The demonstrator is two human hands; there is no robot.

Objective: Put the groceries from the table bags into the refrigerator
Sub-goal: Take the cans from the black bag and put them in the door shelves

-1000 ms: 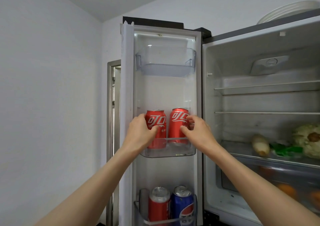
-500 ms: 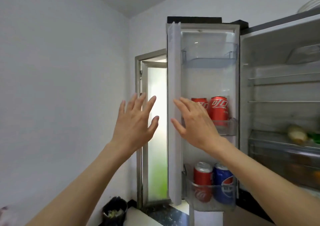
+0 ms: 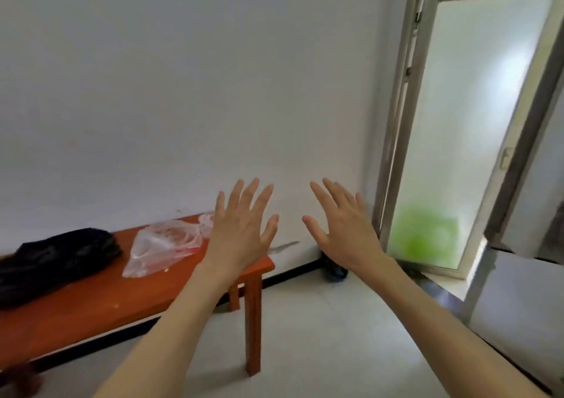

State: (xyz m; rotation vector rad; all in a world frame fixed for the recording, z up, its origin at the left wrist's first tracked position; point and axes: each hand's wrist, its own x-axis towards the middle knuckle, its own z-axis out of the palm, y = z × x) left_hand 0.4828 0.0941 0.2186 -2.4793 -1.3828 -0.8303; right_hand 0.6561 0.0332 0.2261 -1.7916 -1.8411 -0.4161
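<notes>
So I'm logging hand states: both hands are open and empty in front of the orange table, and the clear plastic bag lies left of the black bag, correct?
Not quite: in the head view the clear plastic bag lies right of the black bag on the orange table. The left hand and right hand are open and empty.

views: one only, head-worn wide-angle; nothing shared with another view
position: taken from standing head height, above both forearms
facing: aimed forward and slightly down toward a white wall [image 3: 183, 92] and room corner
near field: left hand [image 3: 241, 230] and right hand [image 3: 341, 230] seen close, backs to the lens, fingers spread, raised mid-frame
middle field: orange tabletop [image 3: 91, 303] seen from above at lower left, near the wall
right side: frosted door [image 3: 464, 141] seen obliquely, frame lines bowed by lens distortion
floor: pale tiled floor [image 3: 320, 336] covered in the lower centre
sharpness: slight blur across the frame
</notes>
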